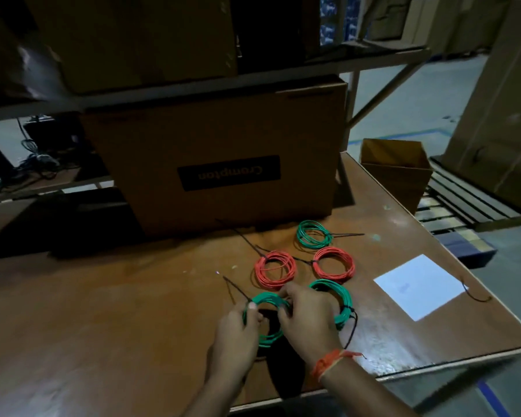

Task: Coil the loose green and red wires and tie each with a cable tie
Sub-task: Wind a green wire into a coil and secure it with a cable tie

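Both hands low centre of frame on one green coil (263, 319). Left hand (238, 329) pinches the coil's left side, fingers curled round the strands, right where a black cable tie (235, 288) sticks out up-left. Right hand (306, 320) curls over the coil's right edge, fingertips on the strands; how tight, can't tell. Can't see whether the tie is cinched yet, probably not trimmed since the tail is long

Four other coils look already tied: second green coil (339, 299) just right of the right hand and partly hidden by it, two red coils (273, 269) (334, 263) mid frame, small green coil (314, 234) above them near the cardboard box (223, 164)

Risks, my guess: if the left-hand pinch slips before the tie locks, the springy loops fan out and the coil has to be rewound. Pulling the tie crooked could catch only some strands. The right wrist could drag the neighbouring green coil

Materials: thin plastic-insulated wire, smooth, slightly stiff, round multi-turn loops. Ties thin, black, flexible strips. Table (103, 311) glossy brown board with glare lower right. White paper sheet (418, 285) flat at right. Orange thread band (328, 361) on right wrist
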`<action>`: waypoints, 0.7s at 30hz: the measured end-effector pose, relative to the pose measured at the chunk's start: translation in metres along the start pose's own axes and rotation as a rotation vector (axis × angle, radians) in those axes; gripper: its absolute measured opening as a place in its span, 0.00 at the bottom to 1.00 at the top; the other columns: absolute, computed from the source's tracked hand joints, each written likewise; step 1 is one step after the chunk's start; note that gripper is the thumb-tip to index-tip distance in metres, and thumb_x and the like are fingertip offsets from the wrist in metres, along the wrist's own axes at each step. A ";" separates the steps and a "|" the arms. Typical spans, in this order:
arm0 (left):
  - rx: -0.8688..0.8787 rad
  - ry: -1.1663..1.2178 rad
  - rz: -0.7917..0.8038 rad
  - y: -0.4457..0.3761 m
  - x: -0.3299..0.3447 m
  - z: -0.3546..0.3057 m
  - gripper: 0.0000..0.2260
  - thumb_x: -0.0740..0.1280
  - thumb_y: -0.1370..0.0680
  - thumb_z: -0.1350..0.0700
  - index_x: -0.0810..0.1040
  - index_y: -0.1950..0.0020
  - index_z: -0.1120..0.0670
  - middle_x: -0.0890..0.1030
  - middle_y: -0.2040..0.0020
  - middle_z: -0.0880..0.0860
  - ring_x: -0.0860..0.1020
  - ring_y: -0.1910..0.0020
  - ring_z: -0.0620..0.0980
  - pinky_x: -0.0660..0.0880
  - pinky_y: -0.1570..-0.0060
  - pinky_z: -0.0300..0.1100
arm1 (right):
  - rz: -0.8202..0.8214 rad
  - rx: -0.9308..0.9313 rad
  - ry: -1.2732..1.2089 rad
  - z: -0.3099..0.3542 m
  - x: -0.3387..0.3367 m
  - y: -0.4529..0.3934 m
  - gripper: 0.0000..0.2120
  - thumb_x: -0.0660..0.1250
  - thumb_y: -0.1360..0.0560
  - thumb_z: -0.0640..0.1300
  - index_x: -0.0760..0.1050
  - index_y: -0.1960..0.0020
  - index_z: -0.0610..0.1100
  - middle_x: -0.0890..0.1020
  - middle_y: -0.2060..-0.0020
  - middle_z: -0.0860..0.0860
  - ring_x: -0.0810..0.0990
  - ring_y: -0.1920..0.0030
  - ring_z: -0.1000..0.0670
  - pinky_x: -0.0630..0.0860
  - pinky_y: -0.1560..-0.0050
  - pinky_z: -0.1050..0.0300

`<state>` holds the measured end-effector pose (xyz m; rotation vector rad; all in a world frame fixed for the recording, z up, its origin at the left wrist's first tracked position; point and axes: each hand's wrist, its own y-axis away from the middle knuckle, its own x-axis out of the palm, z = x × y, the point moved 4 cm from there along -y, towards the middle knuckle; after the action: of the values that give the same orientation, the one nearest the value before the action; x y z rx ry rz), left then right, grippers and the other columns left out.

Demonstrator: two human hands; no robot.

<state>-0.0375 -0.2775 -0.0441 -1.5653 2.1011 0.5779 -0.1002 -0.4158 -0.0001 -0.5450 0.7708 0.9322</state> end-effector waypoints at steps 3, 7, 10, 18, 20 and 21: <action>0.099 -0.310 0.086 -0.004 -0.006 -0.001 0.15 0.60 0.17 0.45 0.79 0.54 0.53 0.83 0.58 0.51 0.82 0.55 0.54 0.74 0.60 0.46 | 0.038 0.092 0.183 0.001 0.011 -0.014 0.10 0.64 0.22 0.43 0.79 0.43 0.49 0.83 0.52 0.48 0.82 0.50 0.46 0.80 0.53 0.54; 0.111 -0.472 0.093 -0.011 -0.023 -0.005 0.14 0.63 0.19 0.44 0.81 0.49 0.53 0.79 0.60 0.49 0.79 0.58 0.52 0.67 0.65 0.42 | 0.036 0.124 0.319 0.014 0.023 -0.020 0.08 0.63 0.21 0.42 0.79 0.45 0.46 0.82 0.52 0.47 0.81 0.49 0.46 0.78 0.54 0.55; 0.101 -0.448 0.129 -0.019 -0.034 -0.003 0.14 0.64 0.18 0.45 0.80 0.53 0.54 0.76 0.64 0.49 0.77 0.62 0.52 0.66 0.66 0.42 | -0.039 0.074 0.304 0.024 0.026 -0.015 0.07 0.63 0.21 0.46 0.79 0.49 0.46 0.80 0.54 0.48 0.80 0.52 0.46 0.78 0.55 0.54; 0.230 -0.327 0.022 -0.007 -0.059 0.017 0.18 0.59 0.19 0.38 0.82 0.48 0.49 0.81 0.55 0.50 0.80 0.52 0.53 0.75 0.58 0.45 | -0.365 -0.086 0.256 0.029 0.020 0.036 0.14 0.60 0.22 0.55 0.78 0.50 0.46 0.76 0.54 0.49 0.71 0.52 0.48 0.72 0.52 0.52; 0.278 -0.302 -0.041 0.000 -0.066 0.020 0.17 0.61 0.19 0.40 0.82 0.41 0.48 0.79 0.46 0.52 0.76 0.43 0.54 0.74 0.46 0.46 | -0.407 -0.125 0.218 0.030 0.018 0.051 0.14 0.62 0.22 0.55 0.78 0.47 0.45 0.75 0.52 0.49 0.71 0.51 0.48 0.71 0.52 0.52; 0.288 -0.289 -0.082 0.004 -0.070 0.021 0.17 0.62 0.19 0.41 0.82 0.39 0.49 0.77 0.43 0.53 0.73 0.40 0.55 0.72 0.43 0.46 | -0.424 -0.148 0.204 0.031 0.017 0.058 0.14 0.62 0.22 0.54 0.78 0.46 0.45 0.75 0.50 0.49 0.71 0.49 0.47 0.72 0.51 0.52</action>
<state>-0.0214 -0.2105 -0.0197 -1.3127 1.8045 0.4221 -0.1333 -0.3565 0.0011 -0.9051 0.7332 0.5464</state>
